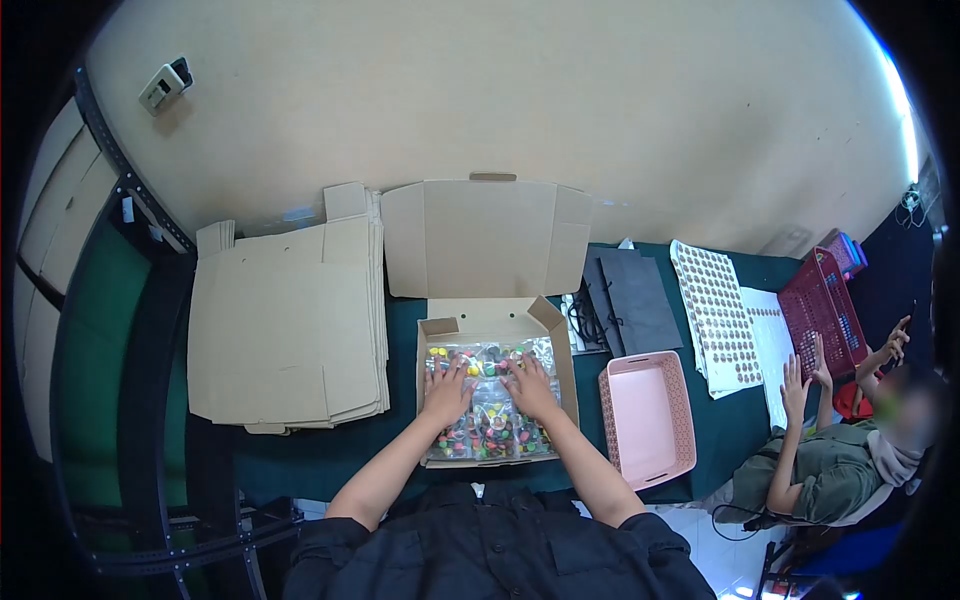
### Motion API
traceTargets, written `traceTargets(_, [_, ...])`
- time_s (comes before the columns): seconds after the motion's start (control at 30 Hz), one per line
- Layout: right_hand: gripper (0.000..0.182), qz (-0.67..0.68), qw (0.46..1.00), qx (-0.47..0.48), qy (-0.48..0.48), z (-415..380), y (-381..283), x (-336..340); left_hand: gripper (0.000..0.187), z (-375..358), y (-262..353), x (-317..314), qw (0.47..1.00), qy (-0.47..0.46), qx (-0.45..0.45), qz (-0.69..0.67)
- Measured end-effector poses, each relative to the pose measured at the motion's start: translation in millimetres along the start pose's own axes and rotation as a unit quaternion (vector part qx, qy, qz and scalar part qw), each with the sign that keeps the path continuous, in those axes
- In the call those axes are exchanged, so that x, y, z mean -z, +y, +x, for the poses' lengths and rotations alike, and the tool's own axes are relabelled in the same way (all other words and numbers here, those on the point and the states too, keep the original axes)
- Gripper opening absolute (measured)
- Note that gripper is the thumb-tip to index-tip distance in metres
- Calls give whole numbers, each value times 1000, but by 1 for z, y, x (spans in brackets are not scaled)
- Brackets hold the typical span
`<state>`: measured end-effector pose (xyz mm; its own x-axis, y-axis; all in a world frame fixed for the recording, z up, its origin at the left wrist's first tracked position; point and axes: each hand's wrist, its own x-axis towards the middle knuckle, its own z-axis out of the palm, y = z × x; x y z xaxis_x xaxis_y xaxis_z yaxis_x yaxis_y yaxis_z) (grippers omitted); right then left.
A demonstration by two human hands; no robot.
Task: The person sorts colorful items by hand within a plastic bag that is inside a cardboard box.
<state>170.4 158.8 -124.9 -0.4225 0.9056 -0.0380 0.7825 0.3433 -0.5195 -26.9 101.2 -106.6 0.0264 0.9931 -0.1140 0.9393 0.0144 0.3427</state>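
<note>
An open cardboard box point(568, 400) lies in front of me, its lid point(490, 240) raised at the back. Clear plastic bags point(492, 418) of small, brightly coloured round pieces fill it; whether they are sweets I cannot make out. My left hand point(447, 392) rests flat on the bags at the left, fingers spread. On the right side of the same layer lies my right hand point(530, 388), also flat with its fingers apart. Neither hand grips anything.
Flattened cardboard boxes point(285, 340) are stacked to the left. Right of the box are a pink basket point(688, 420), black paper bags point(635, 300) and sheets of round stickers point(715, 315). A maroon crate point(825, 310) stands farther right, near a seated person point(830, 475) with raised hands.
</note>
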Motion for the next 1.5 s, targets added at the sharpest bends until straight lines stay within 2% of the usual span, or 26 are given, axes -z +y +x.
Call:
traceTargets(0.1, [44,5,1000,28,7,-6,-8,2,53,-12,7,6,999,8,-42,-8])
traceTargets(0.23, [36,7,999,52,3,-12,-16,2,53,-23,12,7,999,28,-38,-21])
traceTargets(0.3, [34,3,998,55,-3,-12,-15,0,54,-25,12,8,997,-7,-36,-70])
traceTargets(0.43, [33,-13,998,62,-12,-12,-16,3,55,-28,9,9,996,-57,-30,-66])
traceTargets(0.5, [35,-2,998,59,24,-14,-20,6,55,-30,10,9,998,-1,-45,-46])
traceTargets(0.63, [40,8,995,37,92,-17,-10,8,56,-35,10,12,999,17,-34,-36])
traceTargets(0.73, [39,53,993,-6,102,-26,8,8,59,-49,7,6,996,42,-14,-75])
traceTargets(0.8, [38,43,993,-18,110,-33,19,7,65,-59,4,-4,988,55,44,-139])
traceTargets(0.83, [38,33,992,-29,117,-35,24,6,65,-64,5,-7,988,54,44,-139])
traceTargets(0.93, [37,26,997,11,77,-39,32,3,74,-75,8,-15,972,-8,109,-206])
traceTargets(1.07, [39,19,998,-5,65,-41,27,5,74,-78,11,-18,964,-42,138,-223])
traceTargets(1.13, [40,-16,991,6,134,-42,22,8,74,-77,8,-21,964,-25,124,-235])
traceTargets(1.17, [40,-16,991,7,135,-43,20,10,74,-77,8,-22,964,-24,124,-235])
traceTargets(1.27, [41,11,991,-31,127,-48,11,16,74,-84,17,-8,963,-55,142,-222])
traceTargets(1.33, [43,94,987,-89,100,-54,10,12,74,-88,20,-5,958,-80,152,-228])
traceTargets(1.37, [43,94,987,-89,99,-56,11,7,74,-88,19,-8,958,-81,152,-228])
traceTargets(1.43, [46,126,982,-130,57,-57,14,-2,74,-89,20,-12,968,-129,139,-167])
traceTargets(1.5, [48,140,978,-145,48,-59,15,-7,73,-90,25,-8,965,-140,149,-161])
